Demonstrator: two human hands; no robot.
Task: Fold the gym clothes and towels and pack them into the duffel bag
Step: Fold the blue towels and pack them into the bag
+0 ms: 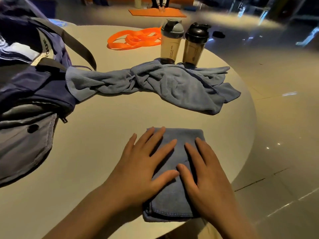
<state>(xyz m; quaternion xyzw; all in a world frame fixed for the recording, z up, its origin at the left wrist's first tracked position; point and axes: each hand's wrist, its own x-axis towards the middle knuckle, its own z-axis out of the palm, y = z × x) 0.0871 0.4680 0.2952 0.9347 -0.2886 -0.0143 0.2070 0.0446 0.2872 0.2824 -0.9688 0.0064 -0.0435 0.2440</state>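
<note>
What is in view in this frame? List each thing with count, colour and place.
folded blue microfibre towel: 1, blue, near table edge, under both hands
crumpled blue towel: 1, blue, mid-table, left end touching the bag
navy duffel bag: 1, navy and grey, left side
shaker bottles: 2, grey-lidded and black-lidded, far side, behind the crumpled towel
orange resistance band: 1, orange, far side
round beige table: 1, beige
left hand: flat on folded towel
right hand: flat on folded towel
</note>
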